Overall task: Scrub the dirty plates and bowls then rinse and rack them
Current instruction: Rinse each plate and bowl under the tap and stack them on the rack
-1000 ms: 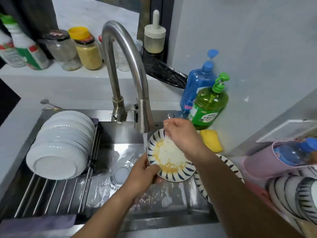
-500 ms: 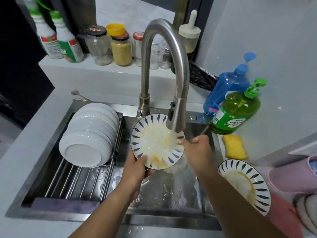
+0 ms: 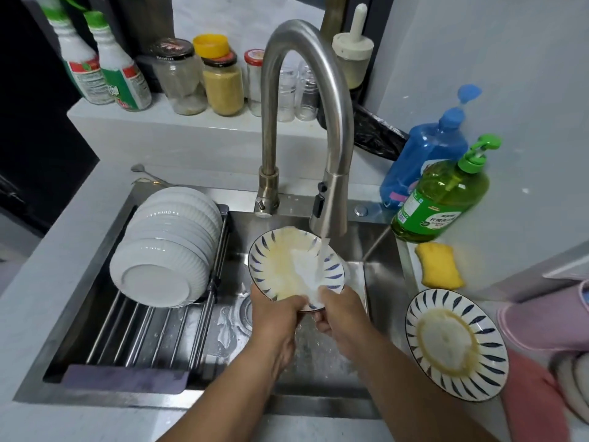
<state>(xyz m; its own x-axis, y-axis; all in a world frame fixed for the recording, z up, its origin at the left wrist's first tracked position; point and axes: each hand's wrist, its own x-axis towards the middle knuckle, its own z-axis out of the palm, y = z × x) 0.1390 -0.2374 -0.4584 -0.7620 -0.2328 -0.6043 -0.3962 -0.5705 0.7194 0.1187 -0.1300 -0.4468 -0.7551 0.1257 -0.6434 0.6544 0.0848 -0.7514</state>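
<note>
A blue-striped plate (image 3: 280, 260) smeared with yellow residue tilts under the faucet head (image 3: 330, 205), and water runs onto its right side. My left hand (image 3: 275, 317) grips its near rim from below. My right hand (image 3: 339, 317) also holds the near rim, at the right. A second dirty striped plate (image 3: 455, 344) lies flat on the counter right of the sink. Several white ribbed bowls (image 3: 165, 247) lean nested on the roll-up rack (image 3: 143, 336) over the sink's left half.
A yellow sponge (image 3: 439, 266) lies by the green soap bottle (image 3: 443, 202) and a blue bottle (image 3: 427, 157). Jars and spray bottles line the back ledge (image 3: 178, 119). A pink tub (image 3: 548, 317) and more striped dishes sit at the far right. The drain (image 3: 243, 314) is wet.
My right hand came down from the faucet's side to the plate's near rim. The plate has shifted right, so the water now hits its right side.
</note>
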